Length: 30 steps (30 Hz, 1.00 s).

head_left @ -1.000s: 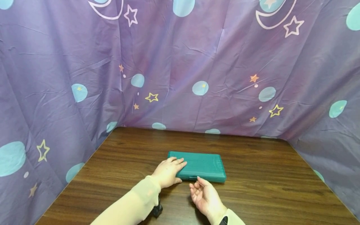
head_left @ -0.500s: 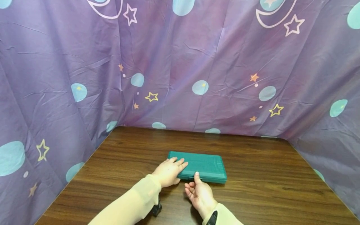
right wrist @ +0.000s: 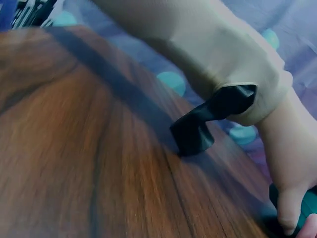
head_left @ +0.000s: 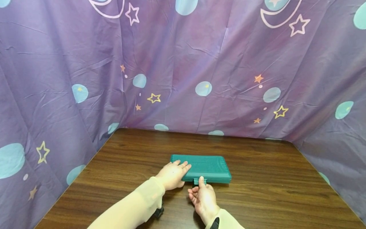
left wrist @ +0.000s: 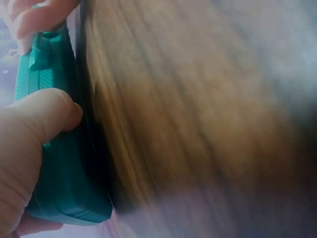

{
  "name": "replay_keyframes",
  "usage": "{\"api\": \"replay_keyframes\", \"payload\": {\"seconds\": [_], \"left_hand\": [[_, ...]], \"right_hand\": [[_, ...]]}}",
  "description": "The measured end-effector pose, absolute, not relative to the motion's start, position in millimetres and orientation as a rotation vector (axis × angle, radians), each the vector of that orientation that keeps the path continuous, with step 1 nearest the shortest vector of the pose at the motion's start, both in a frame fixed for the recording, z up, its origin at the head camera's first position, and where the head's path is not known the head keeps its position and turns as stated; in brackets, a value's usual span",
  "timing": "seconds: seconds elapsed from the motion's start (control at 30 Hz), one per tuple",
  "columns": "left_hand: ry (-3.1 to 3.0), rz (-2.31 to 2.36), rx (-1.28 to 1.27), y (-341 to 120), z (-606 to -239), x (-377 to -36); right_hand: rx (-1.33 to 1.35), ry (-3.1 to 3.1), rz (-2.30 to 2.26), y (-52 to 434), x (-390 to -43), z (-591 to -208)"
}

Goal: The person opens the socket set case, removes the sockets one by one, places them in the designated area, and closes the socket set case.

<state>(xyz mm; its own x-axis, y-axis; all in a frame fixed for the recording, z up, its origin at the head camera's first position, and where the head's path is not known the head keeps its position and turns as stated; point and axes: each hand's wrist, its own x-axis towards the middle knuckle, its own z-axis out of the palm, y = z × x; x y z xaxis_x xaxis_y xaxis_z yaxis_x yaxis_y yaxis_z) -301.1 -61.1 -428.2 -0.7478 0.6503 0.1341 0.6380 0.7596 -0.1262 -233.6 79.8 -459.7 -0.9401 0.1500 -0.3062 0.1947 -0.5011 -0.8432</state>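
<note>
So the landmark here is the teal case [head_left: 206, 168], lying flat near the middle of a dark wood-grain tabletop [head_left: 271, 190]. Left of the case, purple cloth [head_left: 57, 79] with moons, stars and pale blue dots hangs down to the tabletop edge, and it wraps round behind and to the right too. The left hand [head_left: 171, 175] lies flat on the case's left end, fingers spread. The right hand [head_left: 203, 197] pinches the small latch [head_left: 197, 181] on the case's front edge.
</note>
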Motion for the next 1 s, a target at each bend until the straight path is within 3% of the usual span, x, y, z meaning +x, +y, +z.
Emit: {"api": "replay_keyframes", "payload": {"seconds": [1.0], "left_hand": [[-2.813,-0.087,-1.055,-71,-426,-294]], "right_hand": [[0.413,1.542,-2.481,94,-225,-452]]}}
